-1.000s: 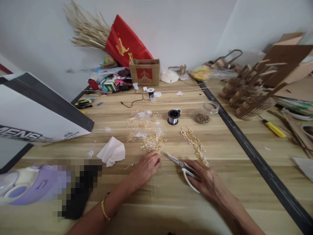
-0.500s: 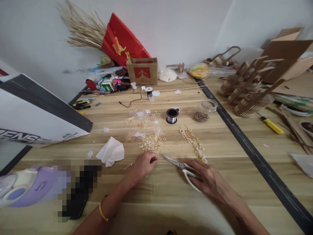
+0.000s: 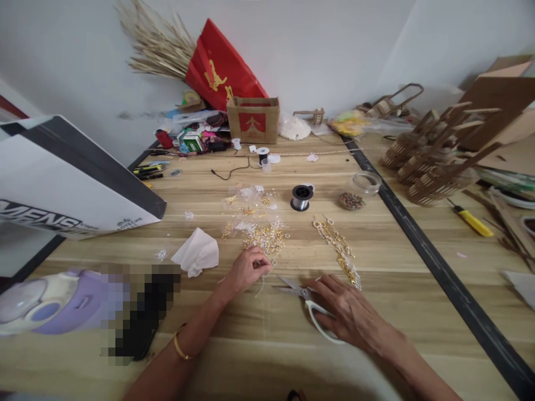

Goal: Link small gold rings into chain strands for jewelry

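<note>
My left hand (image 3: 249, 270) is closed in a pinch just below the pile of gold and silver beads (image 3: 265, 238), with a thin beaded strand (image 3: 262, 283) hanging from its fingers. White-handled scissors (image 3: 321, 323) are in my right hand (image 3: 349, 309), blades slightly apart and pointing toward my left hand. Gold and silver chains (image 3: 341, 253) with rings lie beyond my right hand. Behind the beads stands a black spool of wire (image 3: 301, 198). A crumpled tissue (image 3: 196, 252) rests left of my left hand.
A glass jar with beads (image 3: 353, 200) lies right of the spool. Woven baskets (image 3: 443, 178) and a yellow-handled tool (image 3: 474, 221) are at the right. On the left are a large white box (image 3: 75, 195), a purple object (image 3: 79, 306) and a blurred dark object (image 3: 146, 323).
The view has shifted, moving the scene slightly right. My left hand has turned, and the strand now shows below it. The scissors' blades have opened and sit closer to that hand.
</note>
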{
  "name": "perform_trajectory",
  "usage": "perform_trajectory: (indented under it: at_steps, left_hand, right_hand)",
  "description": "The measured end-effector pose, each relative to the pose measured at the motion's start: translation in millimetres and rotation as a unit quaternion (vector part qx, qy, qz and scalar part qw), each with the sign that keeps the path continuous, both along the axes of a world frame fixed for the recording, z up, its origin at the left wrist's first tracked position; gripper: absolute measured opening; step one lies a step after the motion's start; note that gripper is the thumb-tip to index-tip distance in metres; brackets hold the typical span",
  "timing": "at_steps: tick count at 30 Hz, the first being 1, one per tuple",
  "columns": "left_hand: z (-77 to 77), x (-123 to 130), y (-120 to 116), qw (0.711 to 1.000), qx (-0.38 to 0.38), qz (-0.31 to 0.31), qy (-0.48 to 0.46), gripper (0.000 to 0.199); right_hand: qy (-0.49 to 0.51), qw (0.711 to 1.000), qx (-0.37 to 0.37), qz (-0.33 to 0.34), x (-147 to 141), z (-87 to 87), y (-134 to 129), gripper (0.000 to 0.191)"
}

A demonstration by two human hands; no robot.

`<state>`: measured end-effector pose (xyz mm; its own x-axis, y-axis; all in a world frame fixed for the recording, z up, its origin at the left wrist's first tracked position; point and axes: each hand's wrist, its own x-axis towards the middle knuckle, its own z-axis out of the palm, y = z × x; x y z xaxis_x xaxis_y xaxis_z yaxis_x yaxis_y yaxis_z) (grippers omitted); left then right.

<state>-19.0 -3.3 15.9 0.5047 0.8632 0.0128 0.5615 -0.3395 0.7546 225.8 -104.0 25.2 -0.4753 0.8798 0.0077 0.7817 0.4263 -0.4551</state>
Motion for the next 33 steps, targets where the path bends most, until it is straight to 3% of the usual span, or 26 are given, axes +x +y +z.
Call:
perform_trajectory:
  at_steps: [9,22,33]
  left_hand:
    - [-3.1,-1.7,-0.6,0.999,0.004,0.001,-0.037,0.008]
    - [-5.0,-3.6,-1.2,1.000,0.016,-0.010,-0.024,0.006]
    - [-8.6,-5.5,1.4,0.999,0.026,-0.010,-0.020,0.006]
  right_hand:
    - [-0.029,0.999,-0.013,0.017,-13.8,0.5,2.8,0.027]
    - [-0.050,0.997,0.029,0.042,-36.7,0.8,13.7,0.023]
    - [-0.067,0.996,0.041,0.035,-30.4,4.4,10.9,0.025]
